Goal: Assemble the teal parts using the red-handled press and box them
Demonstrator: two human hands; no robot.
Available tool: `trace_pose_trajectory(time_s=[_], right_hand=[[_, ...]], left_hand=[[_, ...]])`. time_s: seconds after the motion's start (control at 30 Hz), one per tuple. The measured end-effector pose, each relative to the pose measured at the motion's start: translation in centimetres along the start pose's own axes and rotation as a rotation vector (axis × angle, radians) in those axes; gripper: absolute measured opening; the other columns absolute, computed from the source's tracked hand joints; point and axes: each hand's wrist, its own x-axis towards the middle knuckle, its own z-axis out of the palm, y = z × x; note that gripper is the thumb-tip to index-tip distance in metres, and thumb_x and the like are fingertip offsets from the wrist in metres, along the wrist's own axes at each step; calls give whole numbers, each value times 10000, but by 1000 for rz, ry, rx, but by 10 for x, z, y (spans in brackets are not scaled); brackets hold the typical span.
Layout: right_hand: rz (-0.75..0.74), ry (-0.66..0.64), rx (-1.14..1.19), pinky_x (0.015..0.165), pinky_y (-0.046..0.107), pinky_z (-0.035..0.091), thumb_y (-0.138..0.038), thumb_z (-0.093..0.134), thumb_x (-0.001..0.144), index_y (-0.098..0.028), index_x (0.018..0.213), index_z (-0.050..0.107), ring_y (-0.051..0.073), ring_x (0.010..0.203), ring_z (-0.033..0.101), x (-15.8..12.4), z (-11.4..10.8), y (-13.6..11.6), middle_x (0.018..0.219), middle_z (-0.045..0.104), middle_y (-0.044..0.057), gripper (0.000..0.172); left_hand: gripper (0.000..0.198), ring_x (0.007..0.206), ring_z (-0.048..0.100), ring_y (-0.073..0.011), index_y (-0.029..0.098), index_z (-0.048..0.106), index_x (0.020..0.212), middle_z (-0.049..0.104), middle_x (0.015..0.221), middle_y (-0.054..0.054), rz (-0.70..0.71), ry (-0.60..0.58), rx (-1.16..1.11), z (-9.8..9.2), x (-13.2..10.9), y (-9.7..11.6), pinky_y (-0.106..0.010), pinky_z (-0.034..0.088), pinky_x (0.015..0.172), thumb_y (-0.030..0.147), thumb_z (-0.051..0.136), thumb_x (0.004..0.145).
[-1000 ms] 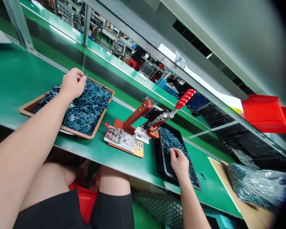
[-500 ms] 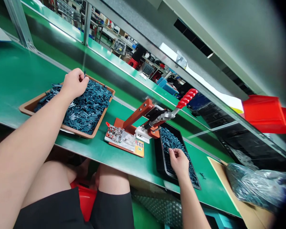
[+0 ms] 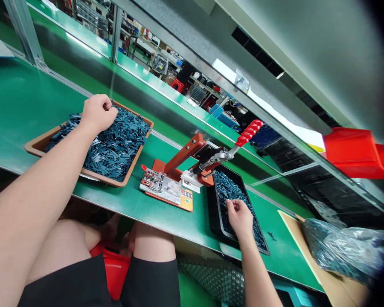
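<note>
My left hand (image 3: 98,113) is closed in a pinch above the far side of a brown tray (image 3: 124,182) heaped with flat dark parts (image 3: 113,149); a dark bit barely shows at its fingertips. Over a black bin (image 3: 215,217) of small dark parts (image 3: 227,185), my right hand (image 3: 240,216) has its thumb and fingers pressed together; what they hold, if anything, is too small to make out. Between the two containers stands a clamp fixture (image 3: 169,187) with an orange-brown frame. Its red handle (image 3: 249,133) points up and to the right.
A few loose dark parts (image 3: 271,236) lie right of the black bin. Cardboard (image 3: 302,251) and a clear plastic bag (image 3: 348,247) are at the right. A metal rail runs along the back of the green bench (image 3: 16,115).
My left hand has lowered slightly toward the parts, and the dark piece that stuck up from its fingertips is now barely visible. My right hand is almost unmoved.
</note>
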Motion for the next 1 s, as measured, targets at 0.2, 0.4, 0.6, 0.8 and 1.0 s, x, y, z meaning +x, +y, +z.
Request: trace_pose_trajectory(time_s=[0.2, 0.4, 0.6, 0.8, 1.0], right_hand=[[16, -8, 6, 557, 346, 449, -966, 483, 705, -231, 771, 575, 240, 550, 600, 1, 2, 3, 642, 668, 88, 744], [-34, -36, -77, 564, 336, 416, -1011, 379, 714, -229, 729, 583, 229, 562, 558, 2, 0, 1, 627, 641, 73, 808], [-44, -35, -54, 583, 342, 416, -992, 388, 729, -213, 770, 616, 234, 575, 571, 1, -1, -1, 629, 644, 68, 812], [-52, -76, -44, 595, 343, 428, -871, 461, 796, -194, 884, 676, 215, 544, 545, 1, 2, 7, 592, 607, 26, 716], [-63, -90, -62, 607, 350, 452, -837, 472, 803, -190, 867, 698, 221, 559, 565, 4, 4, 8, 620, 642, 46, 688]], left_hand=[[192, 826, 402, -45, 96, 592, 999, 624, 948, 78, 19, 9, -6, 6, 2, -6, -170, 322, 854, 275, 530, 968], [327, 807, 453, -27, 90, 525, 1225, 667, 998, 84, 4, 13, -104, 8, 4, -7, -155, 357, 874, 317, 545, 989], [415, 822, 473, -28, 129, 535, 1368, 693, 1058, 98, 39, 24, -137, 7, 4, -7, -154, 348, 906, 276, 517, 980], [418, 818, 494, -42, 77, 651, 1190, 707, 959, 79, 6, -40, -148, 5, 4, -5, -169, 334, 900, 423, 512, 1000], [527, 771, 473, -42, 79, 709, 992, 652, 821, 82, -12, -40, -92, 2, 2, -4, -165, 316, 888, 506, 404, 1037]])
